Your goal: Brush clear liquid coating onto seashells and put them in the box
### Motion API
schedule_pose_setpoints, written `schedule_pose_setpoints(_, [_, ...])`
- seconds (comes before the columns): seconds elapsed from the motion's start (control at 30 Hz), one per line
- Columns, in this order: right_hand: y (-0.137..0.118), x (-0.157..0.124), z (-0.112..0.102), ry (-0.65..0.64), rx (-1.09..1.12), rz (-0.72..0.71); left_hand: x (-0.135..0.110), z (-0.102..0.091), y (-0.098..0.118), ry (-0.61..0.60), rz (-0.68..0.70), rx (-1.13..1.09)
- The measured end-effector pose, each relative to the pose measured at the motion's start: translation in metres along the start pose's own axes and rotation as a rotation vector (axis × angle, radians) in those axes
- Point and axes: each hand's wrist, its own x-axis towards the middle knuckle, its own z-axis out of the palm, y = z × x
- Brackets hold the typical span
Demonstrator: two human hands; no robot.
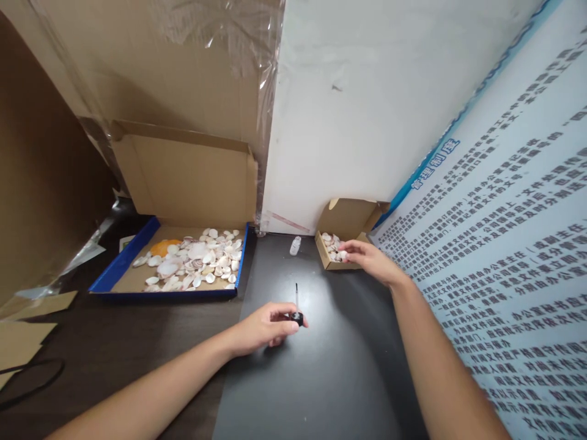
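Note:
My left hand [270, 325] is closed around a black brush cap [298, 318], whose thin brush points up and away from me. At the small open cardboard box [326, 256], my right hand [367, 260] reaches over the rim with its fingers pinched on a pale seashell [342, 255]. More small shells [331, 243] lie inside that box. A little clear bottle [295, 245] with no cap on it stands between the two boxes, beyond my left hand.
To the left, a blue-edged cardboard box [243, 263] with a raised lid [188, 177] holds many white shells and an orange piece [164, 247]. A white board [339, 122] rises behind; a printed panel [495, 263] borders the right. Cardboard scraps [27, 336] and a black cable lie left.

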Motion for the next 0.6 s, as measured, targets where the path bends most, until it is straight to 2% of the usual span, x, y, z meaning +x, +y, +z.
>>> schedule_pose_setpoints(0.13, [-0.010, -0.044, 0.041, -0.044, 0.278, -0.084, 0.001, 0.001, -0.001, 0.093, 0.085, -0.098])
schedule_pose_setpoints(0.3, [-0.017, -0.095, 0.110, -0.138, 0.437, -0.073, 0.001, 0.004, -0.002, 0.017, 0.096, -0.218])
schedule_pose_setpoints(0.37, [-0.018, -0.103, 0.130, -0.113, 0.413, -0.112, 0.001, 0.004, -0.004, 0.004, 0.054, -0.261])
schedule_pose_setpoints(0.47, [-0.019, -0.104, 0.146, -0.049, 0.356, -0.128, 0.002, 0.004, -0.005, 0.028, 0.024, -0.314])
schedule_pose_setpoints(0.6, [-0.027, -0.116, 0.140, 0.078, 0.223, -0.100, 0.004, 0.003, -0.006, 0.093, 0.041, -0.363])
